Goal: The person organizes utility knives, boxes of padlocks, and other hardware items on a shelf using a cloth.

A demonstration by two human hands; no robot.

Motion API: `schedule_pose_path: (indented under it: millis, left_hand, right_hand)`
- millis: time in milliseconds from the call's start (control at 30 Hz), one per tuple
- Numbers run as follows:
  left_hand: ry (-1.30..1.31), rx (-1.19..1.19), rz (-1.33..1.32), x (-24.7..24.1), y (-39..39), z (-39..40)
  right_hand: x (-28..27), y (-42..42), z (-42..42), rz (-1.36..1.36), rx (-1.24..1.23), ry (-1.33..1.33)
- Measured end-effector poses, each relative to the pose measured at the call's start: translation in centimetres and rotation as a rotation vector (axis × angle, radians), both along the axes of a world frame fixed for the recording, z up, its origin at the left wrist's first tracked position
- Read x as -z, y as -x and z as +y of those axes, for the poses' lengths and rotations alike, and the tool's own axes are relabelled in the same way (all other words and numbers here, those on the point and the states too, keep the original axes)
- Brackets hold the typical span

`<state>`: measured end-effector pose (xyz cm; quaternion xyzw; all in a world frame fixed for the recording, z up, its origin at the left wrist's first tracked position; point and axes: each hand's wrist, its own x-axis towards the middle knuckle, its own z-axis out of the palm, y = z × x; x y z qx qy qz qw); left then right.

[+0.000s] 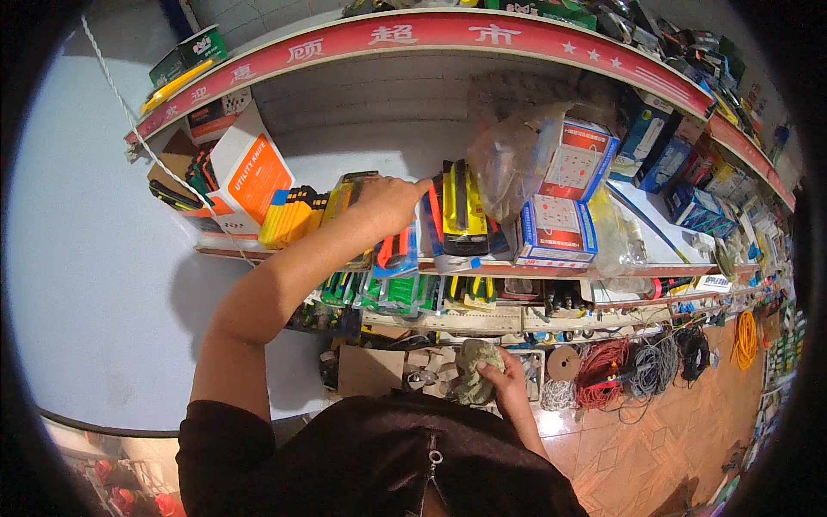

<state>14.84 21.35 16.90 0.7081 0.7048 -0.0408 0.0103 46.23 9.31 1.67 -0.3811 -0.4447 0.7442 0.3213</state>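
Note:
My left hand (393, 201) reaches palm down onto a row of packaged utility knives on the middle shelf. Its fingertips are partly hidden, so a firm grip on a pack cannot be made out. Just below it lies a blue-carded pack with a red and black utility knife (392, 251). A yellow blister pack (475, 226) stands to its right, and a stack of yellow knives (289, 221) sits to its left, past a yellow-edged pack (342, 194). Held low in front of my body, my right hand (512, 381) grips a crumpled, greyish-green rag (475, 375).
An open white and orange box (255, 174) with knives inside stands at the shelf's left end. Blue and red boxes (557, 232) and a plastic bag (504, 168) are to the right. A red-faced shelf edge (426, 32) overhangs. Wire coils (604, 371) lie on the floor.

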Motion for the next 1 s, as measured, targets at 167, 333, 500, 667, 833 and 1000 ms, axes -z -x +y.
schedule_pose_path:
  millis: [167, 333, 500, 667, 833, 1000]
  left_hand:
    - [-0.067, 0.009, -0.119, 0.1, 0.1, -0.3]
    - [-0.349, 0.129, -0.14, 0.6, 0.6, -0.8]
    - [-0.368, 0.102, -0.189, -0.6, -2.9, 0.1]
    - [-0.359, 0.315, -0.056, 2.6, -3.0, 2.0]
    - [-0.325, 0.579, 0.184, 1.1, -1.9, 3.3]
    - [-0.352, 0.791, 0.32, -1.2, -0.4, 3.7]
  right_hand:
    - [0.1, -1.0, 0.0, -0.009, 0.039, -0.016]
    - [0.6, -1.7, 0.0, 0.044, 0.041, 0.034]
    - [1.3, -1.5, 0.5, 0.039, 0.024, 0.042]
    - [0.9, -1.5, 0.6, 0.063, 0.034, 0.036]
    - [2.1, -2.3, 0.0, 0.03, 0.071, 0.077]
    - [3.0, -2.8, -0.3, 0.071, 0.085, 0.068]
